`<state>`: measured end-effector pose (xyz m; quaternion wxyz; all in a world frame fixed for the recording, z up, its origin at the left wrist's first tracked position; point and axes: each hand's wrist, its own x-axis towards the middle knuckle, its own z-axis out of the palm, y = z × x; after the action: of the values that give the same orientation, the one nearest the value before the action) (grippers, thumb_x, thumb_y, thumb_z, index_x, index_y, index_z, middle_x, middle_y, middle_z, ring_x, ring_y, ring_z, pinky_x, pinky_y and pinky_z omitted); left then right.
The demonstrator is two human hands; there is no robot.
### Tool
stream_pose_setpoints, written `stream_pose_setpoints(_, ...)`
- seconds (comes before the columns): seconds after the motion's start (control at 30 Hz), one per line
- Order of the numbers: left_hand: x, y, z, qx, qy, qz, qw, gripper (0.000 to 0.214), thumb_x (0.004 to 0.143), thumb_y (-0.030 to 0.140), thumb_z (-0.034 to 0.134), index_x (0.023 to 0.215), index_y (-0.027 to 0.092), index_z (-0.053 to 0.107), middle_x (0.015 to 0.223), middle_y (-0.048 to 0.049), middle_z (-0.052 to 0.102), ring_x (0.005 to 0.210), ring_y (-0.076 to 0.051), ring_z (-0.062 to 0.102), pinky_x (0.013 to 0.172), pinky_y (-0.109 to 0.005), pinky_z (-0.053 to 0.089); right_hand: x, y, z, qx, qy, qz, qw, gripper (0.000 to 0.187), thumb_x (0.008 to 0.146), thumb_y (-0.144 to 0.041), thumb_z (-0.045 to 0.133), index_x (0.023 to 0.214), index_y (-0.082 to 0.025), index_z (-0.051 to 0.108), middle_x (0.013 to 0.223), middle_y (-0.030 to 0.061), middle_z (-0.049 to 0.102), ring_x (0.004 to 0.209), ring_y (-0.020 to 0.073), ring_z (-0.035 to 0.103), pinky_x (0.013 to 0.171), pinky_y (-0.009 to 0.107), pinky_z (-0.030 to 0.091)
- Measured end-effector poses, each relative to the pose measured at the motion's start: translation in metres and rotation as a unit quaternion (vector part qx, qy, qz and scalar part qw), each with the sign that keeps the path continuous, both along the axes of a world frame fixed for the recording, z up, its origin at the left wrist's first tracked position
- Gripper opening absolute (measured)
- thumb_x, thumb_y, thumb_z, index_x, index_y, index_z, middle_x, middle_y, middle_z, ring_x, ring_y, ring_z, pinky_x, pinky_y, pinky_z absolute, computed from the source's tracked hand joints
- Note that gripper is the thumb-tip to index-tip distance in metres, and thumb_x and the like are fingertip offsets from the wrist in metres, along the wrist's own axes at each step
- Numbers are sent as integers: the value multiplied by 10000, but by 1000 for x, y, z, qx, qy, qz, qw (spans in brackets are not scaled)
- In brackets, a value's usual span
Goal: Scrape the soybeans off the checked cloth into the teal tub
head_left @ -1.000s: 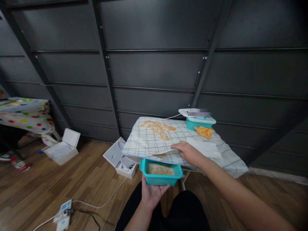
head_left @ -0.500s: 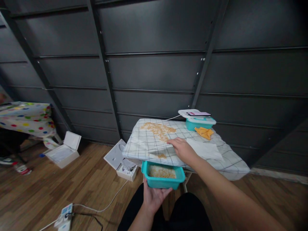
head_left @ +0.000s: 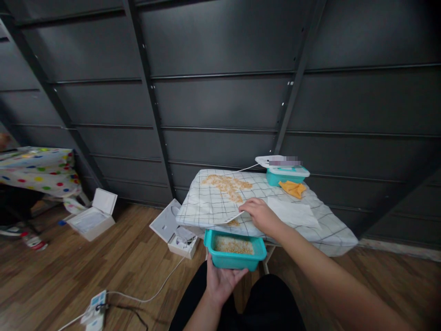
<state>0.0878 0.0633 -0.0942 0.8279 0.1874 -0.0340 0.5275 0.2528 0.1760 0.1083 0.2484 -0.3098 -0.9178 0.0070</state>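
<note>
My left hand (head_left: 220,284) cups a teal tub (head_left: 235,250) from below, just under the near edge of a table covered in a white checked cloth (head_left: 206,207). The tub holds pale yellow grains. My right hand (head_left: 261,215) rests on the cloth and pinches a thin white card (head_left: 230,217), whose edge lies on the cloth beside a small heap of grains (head_left: 234,223) near the table edge. A larger spill of grains (head_left: 227,185) lies further back on the cloth.
A second teal tub (head_left: 285,176) with a white lid and a flat device on top stands at the back right, next to an orange cloth (head_left: 291,188) and a white sheet (head_left: 292,213). Open white boxes (head_left: 91,214) (head_left: 172,230) and a power strip (head_left: 93,309) lie on the wooden floor.
My right hand moved the card back from the table edge toward the spill, then slid it a little toward the edge again. The tub stayed under the edge.
</note>
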Motion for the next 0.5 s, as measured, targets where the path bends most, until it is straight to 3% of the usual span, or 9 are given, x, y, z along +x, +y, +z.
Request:
stream_pose_setpoints(0.23,0,1,-3,34,-7,-7,999,764,825,706,200,1333,212,485,1437,-111,439,1339,-359,340,1107,-575,39,23,-6,6,-1,6,-9,1000,422,685,46,412,922,-171,685,922,84,665,946,205,539,875,352,406)
stream_pose_setpoints(0.4,1,0,-4,23,-6,0,1000,756,825,702,215,1319,208,504,1422,-122,458,1326,-366,358,1103,-583,57,25,-5,4,5,15,-11,1000,431,706,31,405,965,-175,682,946,78,677,951,206,554,883,369,406)
stream_pose_setpoints(0.5,1,-1,-1,10,-1,5,1000,768,817,711,229,1328,200,489,1431,-128,444,1329,-363,354,1103,-580,73,25,-3,4,13,17,-45,999,431,745,11,403,1018,-181,676,1002,78,689,975,214,562,891,375,411)
